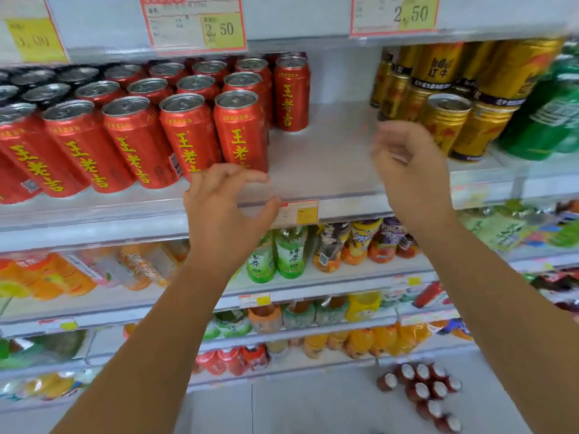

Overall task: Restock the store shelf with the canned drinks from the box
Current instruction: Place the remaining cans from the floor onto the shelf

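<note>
Shelf [329, 158] gap noted dead ahead, between red cans [241, 130] and gold cans [445, 120]; left hand [225, 208], right hand [407, 164] empty, loosely curled, flanking it (box unseen).

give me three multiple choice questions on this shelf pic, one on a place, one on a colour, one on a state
1. Where is the bare stretch of the can shelf?
A. between the red cans and the gold cans
B. left of the red cans
C. behind a box

2. What colour are the bottles at that shelf's far right?
A. blue
B. green
C. white

3. What is in the left hand and the right hand?
A. a red can each
B. nothing
C. a price tag

Answers:
1 A, grey shelf floor shows between the two groups of cans.
2 B, they are green beside the gold cans.
3 B, both hands' fingers curl loosely round nothing in front of the shelf.
</note>
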Demonstrator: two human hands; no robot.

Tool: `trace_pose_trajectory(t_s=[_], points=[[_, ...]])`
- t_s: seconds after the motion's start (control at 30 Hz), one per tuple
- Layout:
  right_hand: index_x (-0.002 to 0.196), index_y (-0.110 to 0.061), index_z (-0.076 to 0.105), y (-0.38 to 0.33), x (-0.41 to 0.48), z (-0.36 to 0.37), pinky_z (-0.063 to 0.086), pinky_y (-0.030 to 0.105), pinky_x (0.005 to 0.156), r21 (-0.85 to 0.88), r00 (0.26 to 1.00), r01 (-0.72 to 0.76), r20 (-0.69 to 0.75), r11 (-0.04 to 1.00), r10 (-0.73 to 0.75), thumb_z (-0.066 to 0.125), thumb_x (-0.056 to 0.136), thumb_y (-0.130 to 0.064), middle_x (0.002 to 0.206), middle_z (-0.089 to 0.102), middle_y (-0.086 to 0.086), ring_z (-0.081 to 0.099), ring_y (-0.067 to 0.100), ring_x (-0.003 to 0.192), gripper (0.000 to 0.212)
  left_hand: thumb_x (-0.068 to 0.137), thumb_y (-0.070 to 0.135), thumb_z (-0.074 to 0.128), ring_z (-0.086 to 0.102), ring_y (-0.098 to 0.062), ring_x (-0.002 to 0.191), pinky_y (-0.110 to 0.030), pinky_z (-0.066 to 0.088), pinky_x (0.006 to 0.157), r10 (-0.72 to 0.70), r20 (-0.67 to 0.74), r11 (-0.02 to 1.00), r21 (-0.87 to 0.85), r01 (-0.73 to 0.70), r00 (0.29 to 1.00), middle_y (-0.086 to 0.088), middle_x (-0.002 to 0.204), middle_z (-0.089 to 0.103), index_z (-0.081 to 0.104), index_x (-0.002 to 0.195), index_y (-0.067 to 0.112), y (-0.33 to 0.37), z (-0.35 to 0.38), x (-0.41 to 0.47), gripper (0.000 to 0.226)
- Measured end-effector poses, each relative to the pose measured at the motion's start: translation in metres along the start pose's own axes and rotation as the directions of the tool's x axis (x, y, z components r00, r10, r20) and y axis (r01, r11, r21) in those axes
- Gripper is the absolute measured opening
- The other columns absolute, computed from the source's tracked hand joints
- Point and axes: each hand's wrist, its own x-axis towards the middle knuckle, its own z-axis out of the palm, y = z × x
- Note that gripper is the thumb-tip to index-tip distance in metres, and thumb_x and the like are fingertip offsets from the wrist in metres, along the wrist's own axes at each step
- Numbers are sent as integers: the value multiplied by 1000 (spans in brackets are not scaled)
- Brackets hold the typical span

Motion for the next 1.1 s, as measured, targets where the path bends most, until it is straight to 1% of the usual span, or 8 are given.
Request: trace_pose_trajectory(t_s=[0.07, 0.17, 0.3, 0.43, 0.53, 0.7, 0.97, 1.1], points=[[112, -18, 61, 13, -37, -39, 41, 3, 78, -12, 999, -27, -34, 1000, 26, 57, 93, -10, 103, 62, -11, 57, -9, 93, 21, 80, 40, 63, 53, -15, 97, -28, 37, 90, 28, 25, 992, -121, -25, 999, 8, 97, 61, 71, 96, 23, 30, 8, -11, 24], [110, -21, 62, 59, -78, -99, 42, 4, 73, -63, 985, -169, -44, 984, 166, 58, 94, -14, 100, 62, -16, 57, -11, 87, 17, 83, 33, 62, 56, -6, 88, -23, 46, 83, 65, 280, 948, -317, 28, 958, 13, 93, 58, 68, 93, 25, 80, 41, -42, 15], [107, -23, 59, 143, -127, -180, 45, 22, 83, -123, 902, -431, -61, 894, 426, 58, 94, -15, 100, 62, -8, 58, 6, 92, 15, 83, 38, 59, 59, -8, 86, -30, 50, 80, 89, 631, 926, -338, 170, 771, 16, 94, 57, 66, 93, 31, 133, 110, -104, 14], [113, -19, 60, 222, -179, -258, 47, 35, 86, -174, 737, -674, -83, 718, 671, 58, 93, -16, 96, 63, -2, 58, 19, 92, 21, 87, 26, 69, 63, -15, 88, -29, 46, 75, -47, 840, 928, -164, 335, 541, 14, 93, 58, 61, 88, 39, 176, 184, -175, 16], [113, -27, 61, 277, -220, -314, 46, 32, 81, -251, 597, -791, -123, 558, 792, 58, 89, -20, 103, 64, -2, 57, 17, 88, 25, 86, 20, 69, 66, -24, 87, -29, 45, 69, -184, 917, 873, -13, 487, 353, 2, 97, 67, 63, 86, 35, 210, 234, -232, 16], [114, -27, 60, 368, -285, -373, 37, 17, 53, -294, 371, -901, -149, 318, 916, 56, 88, -19, 103, 62, -2, 55, 13, 78, 28, 88, 22, 67, 60, -11, 88, -25, 46, 80, -251, 962, 864, 174, 473, 104, 1, 110, 67, 66, 105, 21, 238, 299, -319, 17], [116, -29, 56, 561, -394, -364, 51, 31, 71, -274, 38, -962, -152, -5, 988, 59, 86, -21, 113, 62, 0, 61, 22, 90, 31, 87, 24, 64, 61, -16, 102, -31, 51, 86, -299, 943, 879, 332, 342, -147, 2, 113, 63, 66, 106, 25, 227, 452, -454, 19], [119, -28, 55, 676, -450, -329, 45, 28, 74, -309, -40, -948, -131, -79, 991, 58, 88, -22, 117, 61, -1, 57, 19, 94, 31, 80, 33, 66, 65, -17, 97, -33, 51, 90, -262, 931, 891, 334, 307, -252, 3, 114, 65, 65, 101, 31, 195, 557, -536, 21]])
